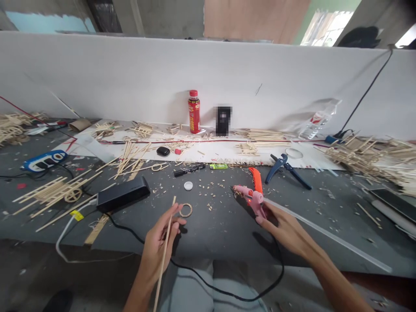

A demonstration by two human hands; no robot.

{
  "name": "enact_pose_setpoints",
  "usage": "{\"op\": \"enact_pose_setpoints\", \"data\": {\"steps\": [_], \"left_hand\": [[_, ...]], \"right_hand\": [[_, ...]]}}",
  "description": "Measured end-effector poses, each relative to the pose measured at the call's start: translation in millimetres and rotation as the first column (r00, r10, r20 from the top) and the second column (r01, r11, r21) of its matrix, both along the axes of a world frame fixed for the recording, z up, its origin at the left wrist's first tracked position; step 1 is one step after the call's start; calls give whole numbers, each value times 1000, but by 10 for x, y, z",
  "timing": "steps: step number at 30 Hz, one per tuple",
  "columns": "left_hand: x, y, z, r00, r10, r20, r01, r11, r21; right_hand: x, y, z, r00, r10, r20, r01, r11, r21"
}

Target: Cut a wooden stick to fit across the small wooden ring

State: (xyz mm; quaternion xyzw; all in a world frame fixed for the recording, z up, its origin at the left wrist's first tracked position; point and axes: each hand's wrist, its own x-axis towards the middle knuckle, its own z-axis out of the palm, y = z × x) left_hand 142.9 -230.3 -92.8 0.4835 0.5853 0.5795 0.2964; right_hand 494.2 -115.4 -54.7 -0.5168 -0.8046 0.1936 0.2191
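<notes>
My left hand (pixel 160 240) pinches a long thin bamboo stick (pixel 164 251) that runs from near my wrist up past my fingers. A small wooden ring (pixel 186 210) lies on the grey table just beyond its fingertips. My right hand (pixel 282 227) grips the handle of a pink hot glue gun (pixel 250 197), whose nozzle points left and rests on or just above the table. The gun's black cord (pixel 227 292) loops down across my lap.
A black box (pixel 123 195), black marker (pixel 189 170), green lighter (pixel 219 166), white cap (pixel 188 186), orange cutter (pixel 256 178) and blue pliers (pixel 286 169) lie on the table. A red bottle (pixel 194 111) stands by the white wall. Stick piles (pixel 373 158) sit right and left.
</notes>
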Motion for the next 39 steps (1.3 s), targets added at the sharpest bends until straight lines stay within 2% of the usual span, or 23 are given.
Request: {"op": "enact_pose_setpoints", "data": {"steps": [5, 9, 15, 18, 21, 24, 28, 30, 32, 34, 36, 37, 38, 39], "left_hand": [[-27, -1, 16, 996, -51, 74, 49, 998, 29], [-25, -31, 39, 986, -63, 154, 52, 996, 74], [7, -32, 55, 983, -55, 174, 47, 998, 49], [18, -38, 90, 986, -51, 160, 52, 999, -3], [27, -56, 119, 986, -46, 162, 53, 998, -41], [40, -63, 123, 984, -30, 175, 42, 997, -68], [45, -45, 115, 977, 37, 210, -21, 997, -77], [44, -31, 132, 968, 103, 230, -90, 994, -66], [65, -11, 177, 955, 165, 246, -157, 986, -54], [138, 24, 246, 945, 211, 252, -208, 977, -38], [277, 75, 321, 941, 242, 237, -245, 969, -15], [368, 105, 354, 943, 249, 219, -255, 967, -2], [465, 133, 380, 949, 247, 193, -254, 967, 13], [562, 157, 396, 959, 235, 160, -241, 970, 22]], "right_hand": [[-331, 55, -83, 990, -100, 94, 103, 994, -22], [-402, 183, -9, 969, -204, 140, 210, 977, -27], [-515, 735, 134, 926, -311, 215, 323, 946, -25], [-558, 995, 84, 906, -335, 258, 354, 935, -31], [-569, 1109, 5, 894, -348, 282, 375, 926, -46], [-555, 1134, -31, 895, -352, 273, 380, 923, -55], [-482, 1073, 20, 881, -409, 238, 429, 902, -37], [-435, 927, 62, 863, -459, 211, 472, 881, -15], [-422, 663, 96, 867, -469, 171, 478, 878, -20], [-480, 306, 129, 931, -351, 105, 360, 928, -91], [-620, -64, 180, 993, -116, 6, 114, 972, -206], [-713, -225, 217, 999, 6, -49, -18, 967, -255], [-812, -357, 259, 982, 134, -135, -171, 935, -310], [-911, -454, 303, 923, 227, -312, -341, 857, -387]]}}
